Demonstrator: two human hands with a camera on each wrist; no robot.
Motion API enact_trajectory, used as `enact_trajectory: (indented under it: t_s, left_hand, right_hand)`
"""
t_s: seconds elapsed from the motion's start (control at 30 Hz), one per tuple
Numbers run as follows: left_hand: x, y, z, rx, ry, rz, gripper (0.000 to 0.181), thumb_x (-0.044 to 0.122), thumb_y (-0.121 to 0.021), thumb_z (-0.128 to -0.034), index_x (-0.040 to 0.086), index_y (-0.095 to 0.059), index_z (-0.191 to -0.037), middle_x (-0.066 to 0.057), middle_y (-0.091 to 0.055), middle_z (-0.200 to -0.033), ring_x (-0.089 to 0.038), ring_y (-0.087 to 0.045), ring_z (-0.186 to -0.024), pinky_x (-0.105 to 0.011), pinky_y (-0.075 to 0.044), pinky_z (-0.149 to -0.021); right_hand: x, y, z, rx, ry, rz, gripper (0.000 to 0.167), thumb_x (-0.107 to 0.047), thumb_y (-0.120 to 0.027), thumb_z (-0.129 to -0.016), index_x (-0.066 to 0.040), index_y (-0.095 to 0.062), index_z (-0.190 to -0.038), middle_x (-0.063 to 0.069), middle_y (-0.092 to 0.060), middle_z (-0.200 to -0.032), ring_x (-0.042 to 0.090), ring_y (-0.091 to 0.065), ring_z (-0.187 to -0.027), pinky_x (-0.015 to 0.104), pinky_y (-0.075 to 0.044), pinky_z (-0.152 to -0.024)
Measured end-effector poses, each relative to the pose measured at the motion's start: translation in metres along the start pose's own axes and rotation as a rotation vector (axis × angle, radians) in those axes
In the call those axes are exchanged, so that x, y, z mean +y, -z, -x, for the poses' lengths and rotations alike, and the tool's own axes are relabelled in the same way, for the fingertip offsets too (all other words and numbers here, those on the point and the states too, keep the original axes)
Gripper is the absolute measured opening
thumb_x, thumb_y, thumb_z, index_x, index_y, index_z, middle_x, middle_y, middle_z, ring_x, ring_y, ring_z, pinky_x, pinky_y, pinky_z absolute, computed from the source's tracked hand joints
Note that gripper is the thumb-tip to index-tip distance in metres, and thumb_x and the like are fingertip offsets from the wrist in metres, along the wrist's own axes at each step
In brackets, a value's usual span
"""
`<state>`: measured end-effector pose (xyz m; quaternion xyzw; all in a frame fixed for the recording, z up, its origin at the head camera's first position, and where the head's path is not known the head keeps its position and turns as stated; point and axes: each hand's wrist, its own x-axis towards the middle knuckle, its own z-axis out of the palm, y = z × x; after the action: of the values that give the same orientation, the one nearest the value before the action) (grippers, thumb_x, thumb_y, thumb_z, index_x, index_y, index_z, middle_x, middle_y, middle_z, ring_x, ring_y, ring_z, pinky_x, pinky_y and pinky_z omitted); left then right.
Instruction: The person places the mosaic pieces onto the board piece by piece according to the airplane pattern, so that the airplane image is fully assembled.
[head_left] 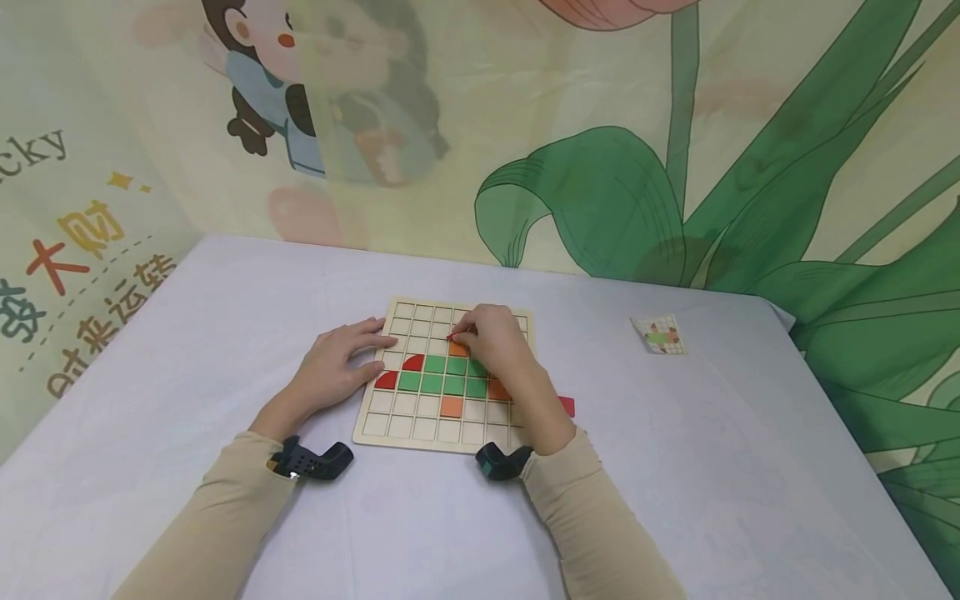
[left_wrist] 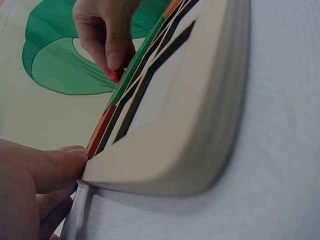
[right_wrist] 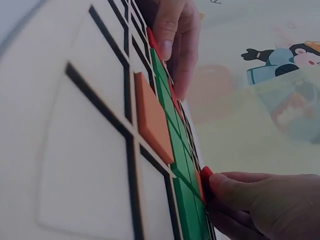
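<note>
A wooden grid board (head_left: 405,428) lies on the table, partly filled with flat coloured pieces. My left hand (head_left: 337,362) rests along its left edge, fingers extended, the thumb touching the rim by a red curved piece (head_left: 386,380). Over the upper middle of the board, my right hand (head_left: 498,337) pinches a small red piece (right_wrist: 207,176) between thumb and fingers, just above an orange square (head_left: 458,348). Two rows of green squares (head_left: 431,384) cross the middle. Another red curved piece (head_left: 413,362) sits at their upper left, and an orange square (head_left: 451,407) below them. My right hand and forearm hide the board's right part.
A small card (head_left: 662,335) with a printed coloured grid lies at the far right of the white-covered table (head_left: 720,467). Something red (head_left: 567,406) shows beside the board's right edge, partly behind my right arm. A patterned cloth (head_left: 592,200) hangs behind the table.
</note>
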<state>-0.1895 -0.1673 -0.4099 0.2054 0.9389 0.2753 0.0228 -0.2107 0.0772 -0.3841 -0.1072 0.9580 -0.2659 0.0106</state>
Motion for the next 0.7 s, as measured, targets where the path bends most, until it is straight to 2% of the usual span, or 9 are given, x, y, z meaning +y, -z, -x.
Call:
enact_trajectory:
  t_s: [0.13,0.43,0.7]
  left_hand:
    - [0.0000,0.0007,0.0003,-0.003,0.004,0.002,0.039,0.021,-0.062,-0.0887,0.013,-0.061,-0.127,-0.012,-0.039,-0.150,-0.034,-0.031,-0.141,-0.057,-0.019,-0.113]
    - [0.0010,0.0029,0.0008,-0.002,0.000,0.005,0.040,0.020,-0.063,-0.0874,0.012,-0.062,-0.126,-0.012,-0.040,-0.149,-0.034,-0.033,-0.140,-0.057,-0.020,-0.113]
    - [0.0021,0.0037,0.0012,-0.001,-0.003,0.002,0.039,0.021,-0.063,-0.0871,0.012,-0.062,-0.126,-0.013,-0.041,-0.149,-0.035,-0.034,-0.139,-0.057,-0.021,-0.112]
  right_hand:
    - [0.0002,0.0026,0.0005,-0.009,-0.006,0.008,0.011,-0.015,-0.067,-0.088,-0.011,-0.076,-0.093,0.002,-0.071,-0.094,0.015,-0.061,-0.087,0.028,-0.053,-0.080]
    - [0.0017,-0.0006,0.0001,0.038,-0.035,-0.016,0.011,-0.013,-0.069,-0.087,-0.009,-0.076,-0.094,0.005,-0.067,-0.098,0.018,-0.062,-0.093,0.029,-0.054,-0.080]
    - [0.0044,0.0012,0.0005,0.013,-0.034,-0.053,0.014,-0.010,-0.067,-0.088,-0.010,-0.076,-0.099,0.006,-0.069,-0.102,0.019,-0.064,-0.098,0.029,-0.055,-0.083]
